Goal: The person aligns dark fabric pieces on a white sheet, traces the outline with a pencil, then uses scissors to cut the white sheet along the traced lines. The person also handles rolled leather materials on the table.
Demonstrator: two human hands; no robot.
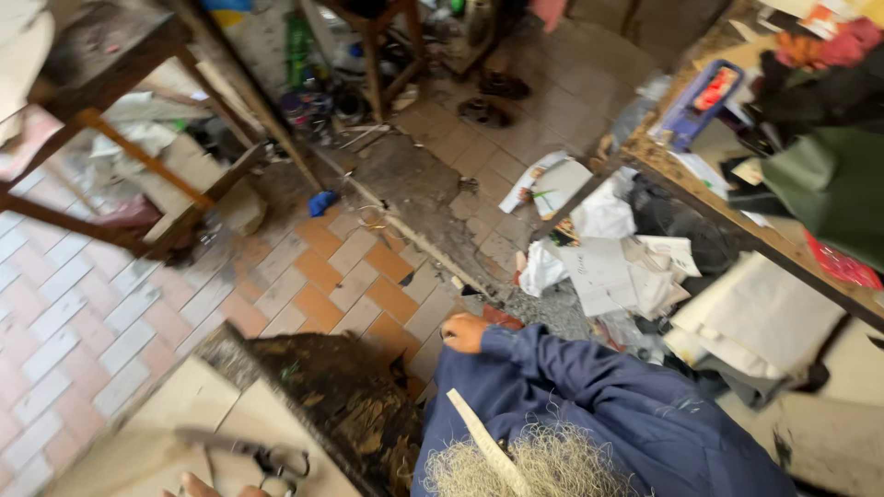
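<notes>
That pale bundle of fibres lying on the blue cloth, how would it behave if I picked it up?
The fibre bundle looks loose and wispy, so it would probably feel light and flop. Stray strands may shed or snag on the blue cloth. The flat pale strip lying across it looks stiffer and might slide off.

**Clutter Around the Tiled Floor**

A wooden workbench point(737, 225) runs along the right. Under its near edge lie crumpled white papers point(617, 271) and folded pale sheets point(755, 317). On its top, toward the far end, rests a blue box point(702, 99); dark green cloth point(829, 184) sits nearer. Left of the workbench spreads orange and white floor tile point(322, 276), and well beyond that stands a wooden frame point(138, 156). A pair of dark shoes point(493, 99) lies far off.
</notes>
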